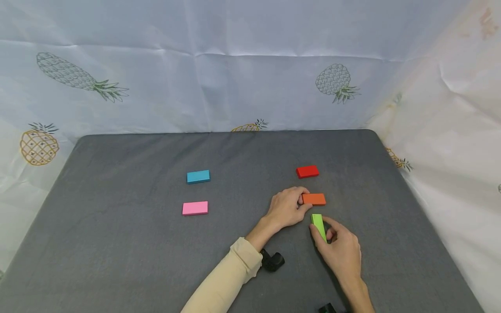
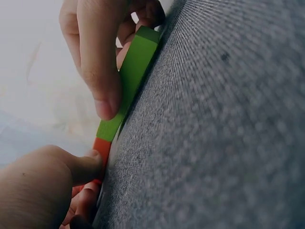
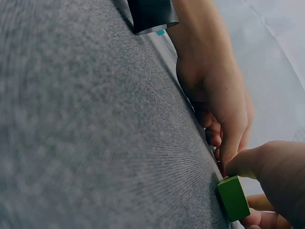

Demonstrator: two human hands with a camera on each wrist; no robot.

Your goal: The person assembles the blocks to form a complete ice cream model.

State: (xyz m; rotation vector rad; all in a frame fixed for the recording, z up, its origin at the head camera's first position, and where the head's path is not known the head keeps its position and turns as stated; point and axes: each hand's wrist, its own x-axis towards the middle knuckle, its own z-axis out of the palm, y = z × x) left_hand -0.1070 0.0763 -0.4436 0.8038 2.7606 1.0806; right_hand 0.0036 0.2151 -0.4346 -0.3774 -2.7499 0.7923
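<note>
My left hand [image 1: 287,207] pinches the left end of an orange block [image 1: 315,199] lying flat on the grey cloth. With thumb and fingers on its two sides, my right hand [image 1: 342,250] grips a lime-green block [image 1: 318,226]. That block points away from me, its far end close to the orange one. In the left wrist view the green block [image 2: 137,62] rests at or just above the cloth, with the orange block [image 2: 101,147] beyond it; whether they touch I cannot tell. Behind the orange block lies a red block [image 1: 307,171].
On the left half of the grey cloth-covered table [image 1: 117,243] lie a blue block [image 1: 198,176] and, nearer me, a pink block [image 1: 195,208]. A black device [image 1: 272,261] sits by the left wrist. A white pineapple-print curtain [image 1: 168,87] hangs behind the table.
</note>
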